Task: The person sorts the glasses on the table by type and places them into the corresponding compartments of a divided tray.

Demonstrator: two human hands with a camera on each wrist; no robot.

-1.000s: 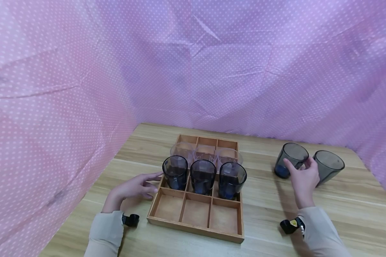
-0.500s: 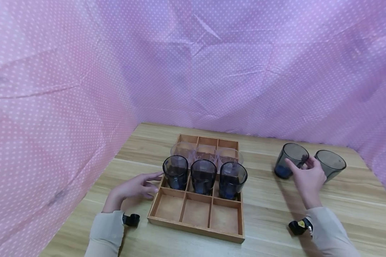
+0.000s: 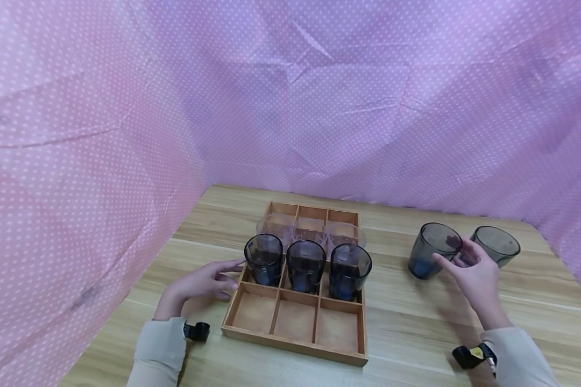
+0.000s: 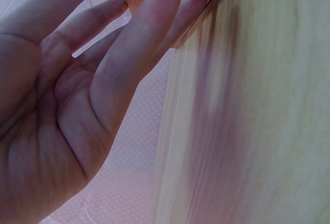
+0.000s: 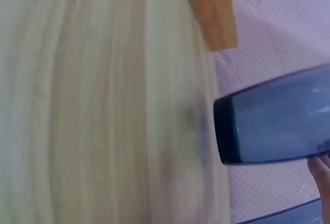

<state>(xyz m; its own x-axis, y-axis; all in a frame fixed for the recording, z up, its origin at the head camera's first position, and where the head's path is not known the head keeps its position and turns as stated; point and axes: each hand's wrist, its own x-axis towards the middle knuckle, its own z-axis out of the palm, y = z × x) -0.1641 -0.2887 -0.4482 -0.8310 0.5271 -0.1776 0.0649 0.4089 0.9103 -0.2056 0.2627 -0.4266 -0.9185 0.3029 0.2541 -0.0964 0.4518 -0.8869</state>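
Observation:
A smoky grey drinking glass [image 3: 434, 251] is pinched near its rim between thumb and fingers of my right hand [image 3: 476, 274], on the right of the table. In the right wrist view the base of this glass [image 5: 273, 118] looks raised off the wood. Just behind the hand stands a second smoky glass [image 3: 496, 245], partly hidden by it. My left hand [image 3: 205, 279] touches the left side of a wooden divided tray [image 3: 295, 346], fingers extended and slightly bent. In the left wrist view its fingertips [image 4: 162, 2] lie against the tray's side.
Three dark glasses, the middle one [image 3: 306, 266] among them, stand in a row across the tray. Behind them are clear glasses [image 3: 346, 236]. The front compartments [image 3: 294, 317] show bare wood. A pink dotted cloth [image 3: 290, 118] hangs behind and beside the table [image 3: 402, 333].
My right hand has shifted right and toward me. The glass it holds has moved slightly left and nearer to me, apart from the other smoky glass. My left hand has stayed put.

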